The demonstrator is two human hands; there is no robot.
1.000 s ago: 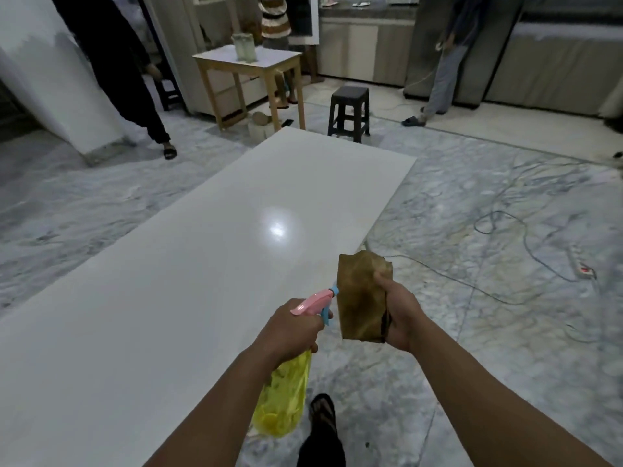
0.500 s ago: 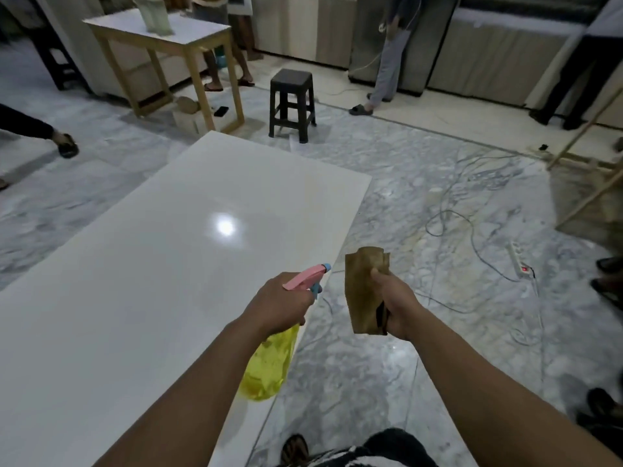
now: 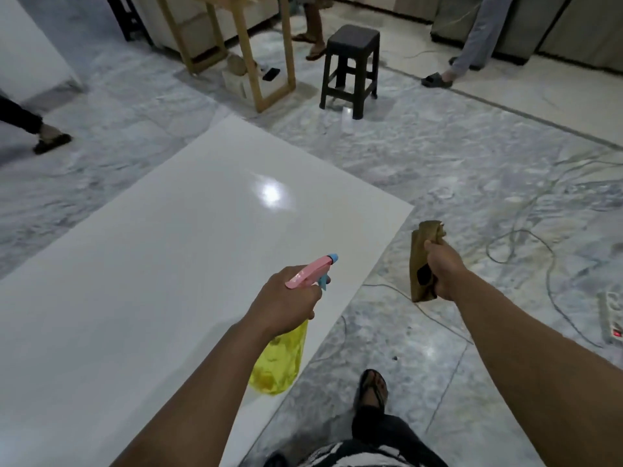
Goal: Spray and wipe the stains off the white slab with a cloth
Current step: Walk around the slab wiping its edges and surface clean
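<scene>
slab lies on the floor; left grip holds a bottle over it, right grip clutches a cloth.

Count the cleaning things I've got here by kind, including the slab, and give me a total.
Spray bottles: 1, the yellow spray bottle with a pink head, in the left hand's grip.
Cloths: 1, the brown cloth, held in the right hand.
Slabs: 1, the white slab on the floor.
Total: 3
</scene>
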